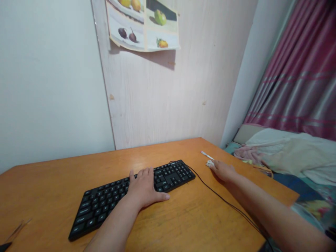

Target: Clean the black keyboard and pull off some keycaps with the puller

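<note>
My left hand [144,185] lies palm down on the right part of a black computer keyboard [105,204], its thumb reaching past the keyboard's front edge onto the table. My right hand [222,170] stretches out beyond the keyboard, its fingertips on a small white object [209,163]. I cannot tell what that object is or whether the fingers grip it. A thin white stick [207,155] lies just behind it. A black cable [223,197] runs from the keyboard's back edge across the table, under my right forearm.
The keyboard stands on an orange wooden table [52,185] set against a pale wall with a fruit print [143,24] pinned above. A bed with rumpled bedding [288,157] lies past the table's right edge, below a red striped curtain [296,70]. A dark object [5,246] sits at the bottom-left corner.
</note>
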### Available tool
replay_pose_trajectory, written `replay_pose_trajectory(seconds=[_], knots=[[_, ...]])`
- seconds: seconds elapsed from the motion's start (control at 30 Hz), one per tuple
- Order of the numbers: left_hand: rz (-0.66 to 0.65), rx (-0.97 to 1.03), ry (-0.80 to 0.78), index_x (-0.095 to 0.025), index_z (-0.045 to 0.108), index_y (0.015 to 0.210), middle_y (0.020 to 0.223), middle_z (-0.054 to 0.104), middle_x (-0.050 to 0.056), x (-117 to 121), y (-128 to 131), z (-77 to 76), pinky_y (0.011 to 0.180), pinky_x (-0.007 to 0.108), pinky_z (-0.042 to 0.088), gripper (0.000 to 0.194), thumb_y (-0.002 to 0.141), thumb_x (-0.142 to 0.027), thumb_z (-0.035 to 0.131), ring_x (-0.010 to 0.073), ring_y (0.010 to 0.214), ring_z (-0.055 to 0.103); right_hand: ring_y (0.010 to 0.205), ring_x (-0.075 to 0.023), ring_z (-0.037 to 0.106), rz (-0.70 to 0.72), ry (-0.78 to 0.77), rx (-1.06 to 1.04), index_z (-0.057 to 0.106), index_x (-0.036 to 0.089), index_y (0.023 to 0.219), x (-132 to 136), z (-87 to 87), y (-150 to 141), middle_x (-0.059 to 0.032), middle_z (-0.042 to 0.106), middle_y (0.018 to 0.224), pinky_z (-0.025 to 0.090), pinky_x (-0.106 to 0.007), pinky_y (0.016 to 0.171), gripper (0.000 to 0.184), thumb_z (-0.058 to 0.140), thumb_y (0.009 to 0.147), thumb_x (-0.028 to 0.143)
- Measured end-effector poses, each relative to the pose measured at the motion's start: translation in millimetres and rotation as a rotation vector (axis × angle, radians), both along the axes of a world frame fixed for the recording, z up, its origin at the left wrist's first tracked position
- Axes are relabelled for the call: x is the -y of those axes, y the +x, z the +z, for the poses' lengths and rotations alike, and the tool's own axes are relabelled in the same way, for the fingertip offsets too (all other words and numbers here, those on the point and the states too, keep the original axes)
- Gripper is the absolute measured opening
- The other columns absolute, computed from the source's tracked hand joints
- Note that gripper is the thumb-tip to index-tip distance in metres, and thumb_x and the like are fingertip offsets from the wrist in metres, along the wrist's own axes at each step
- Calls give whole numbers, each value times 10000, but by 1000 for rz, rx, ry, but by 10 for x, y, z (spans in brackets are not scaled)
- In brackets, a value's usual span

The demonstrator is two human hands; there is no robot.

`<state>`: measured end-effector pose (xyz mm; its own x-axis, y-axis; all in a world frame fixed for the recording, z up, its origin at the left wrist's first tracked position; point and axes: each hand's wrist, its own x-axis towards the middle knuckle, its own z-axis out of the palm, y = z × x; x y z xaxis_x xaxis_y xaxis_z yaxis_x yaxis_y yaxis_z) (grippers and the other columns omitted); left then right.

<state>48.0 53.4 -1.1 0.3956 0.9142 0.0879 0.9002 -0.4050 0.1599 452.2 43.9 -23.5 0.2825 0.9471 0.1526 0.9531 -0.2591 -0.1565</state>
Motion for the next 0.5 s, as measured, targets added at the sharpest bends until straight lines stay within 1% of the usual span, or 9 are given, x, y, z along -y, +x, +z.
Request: replay_pose_trajectory(seconds=[0.07,0.17,0.23,0.37,0.43,0.5], knots=[[-3,1,1,-107,340,1511,1546,349,238,7,1,4,1137,707,13,1342,478,-950,495,459,1419,282,1195,-352,553,-21,0,14,605,235,1277,1,-33,24,-170,615,1283,369,-596,965,473,384,968,517],[6,-4,-1,-123,336,1513,1552,345,228,15,7,3,1144,693,12,1332,477,-939,518,455,1425,273,1283,-374,478,-40,-3,35,566,221,1333,-36,-30,79,-194,538,1387,322,-636,1001,552,377,950,572],[16,-10,-11,-139,336,1513,1556,341,222,21,12,7,1150,679,11,1317,477,-926,540,455,1430,263,1279,-379,482,-38,-15,19,576,211,1323,-76,-26,128,-199,536,1397,327,-632,1003,592,366,939,609],[14,-12,-28,-151,332,1513,1561,333,218,30,15,27,1156,670,10,1304,483,-921,545,454,1435,258,1209,-378,556,-27,-38,-53,584,214,1322,-141,-55,199,-177,596,1351,373,-588,984,598,373,931,614],[4,-9,-29,-146,327,1515,1563,329,217,33,13,34,1160,669,24,1313,482,-930,526,449,1435,262,1188,-396,570,-36,-45,-56,570,212,1343,-153,-60,193,-182,606,1340,378,-608,972,627,406,907,633],[-4,-8,-25,-129,322,1517,1561,331,222,35,10,38,1165,667,37,1338,472,-945,505,449,1432,268,1229,-421,534,-54,-17,-30,558,219,1358,-152,-36,157,-197,579,1369,346,-659,981,680,422,877,680]])
